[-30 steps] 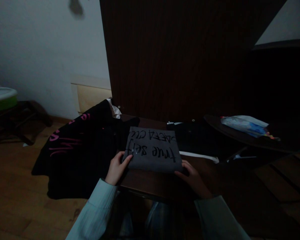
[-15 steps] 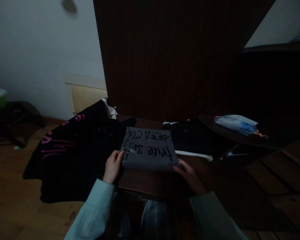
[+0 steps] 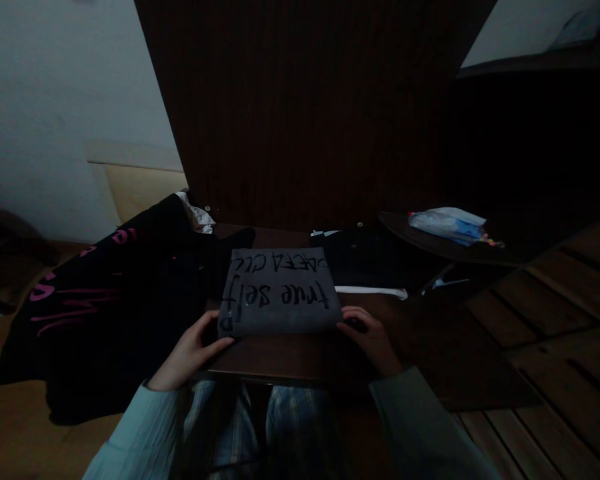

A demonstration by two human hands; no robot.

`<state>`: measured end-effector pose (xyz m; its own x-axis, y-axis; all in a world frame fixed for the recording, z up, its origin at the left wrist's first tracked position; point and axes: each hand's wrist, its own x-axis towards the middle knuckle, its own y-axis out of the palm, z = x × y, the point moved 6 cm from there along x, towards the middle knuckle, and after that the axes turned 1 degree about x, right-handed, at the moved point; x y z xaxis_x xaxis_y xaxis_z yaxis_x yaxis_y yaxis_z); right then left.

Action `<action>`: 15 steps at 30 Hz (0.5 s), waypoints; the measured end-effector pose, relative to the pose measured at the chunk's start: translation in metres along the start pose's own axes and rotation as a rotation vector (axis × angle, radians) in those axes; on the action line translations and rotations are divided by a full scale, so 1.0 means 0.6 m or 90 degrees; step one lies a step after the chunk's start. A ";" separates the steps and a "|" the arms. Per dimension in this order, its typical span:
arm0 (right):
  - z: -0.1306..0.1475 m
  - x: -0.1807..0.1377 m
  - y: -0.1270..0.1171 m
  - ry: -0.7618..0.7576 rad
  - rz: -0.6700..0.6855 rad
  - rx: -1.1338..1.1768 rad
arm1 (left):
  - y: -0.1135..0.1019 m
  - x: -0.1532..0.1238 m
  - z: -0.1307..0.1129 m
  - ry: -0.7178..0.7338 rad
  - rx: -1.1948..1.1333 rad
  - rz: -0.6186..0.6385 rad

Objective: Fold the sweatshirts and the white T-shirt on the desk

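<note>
A folded grey shirt point(image 3: 279, 293) with black lettering lies on a dark wooden table point(image 3: 275, 357) in front of me. My left hand point(image 3: 190, 350) grips its near left corner, thumb on top. At the near right corner my right hand point(image 3: 367, 333) curls its fingers round the edge of the same shirt. Both sleeves are pale blue.
A black garment with pink lettering point(image 3: 100, 293) hangs off the table's left side. Behind the grey shirt lies a folded black garment point(image 3: 365, 263) with a white edge. A round dark side table point(image 3: 440, 243) carries a plastic packet point(image 3: 447, 223). Dark wooden panel behind.
The camera has swung right and down, so everything sits further left. My left hand has slid from the shirt's left edge down to its near left corner. My right hand stays at the near right corner.
</note>
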<state>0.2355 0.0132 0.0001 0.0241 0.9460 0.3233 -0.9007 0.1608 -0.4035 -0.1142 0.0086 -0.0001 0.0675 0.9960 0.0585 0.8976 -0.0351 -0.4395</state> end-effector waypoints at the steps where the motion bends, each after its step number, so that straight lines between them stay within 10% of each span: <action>1: 0.001 0.000 0.002 -0.011 0.012 0.000 | -0.002 -0.001 0.002 0.000 0.001 0.009; 15: -0.009 0.013 0.010 0.064 -0.075 0.205 | 0.001 0.003 -0.014 0.001 -0.043 -0.024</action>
<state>0.2329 0.0231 -0.0046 0.1635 0.9521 0.2586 -0.9794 0.1882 -0.0736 -0.1097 0.0094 0.0073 0.0332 0.9966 0.0757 0.9266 -0.0023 -0.3761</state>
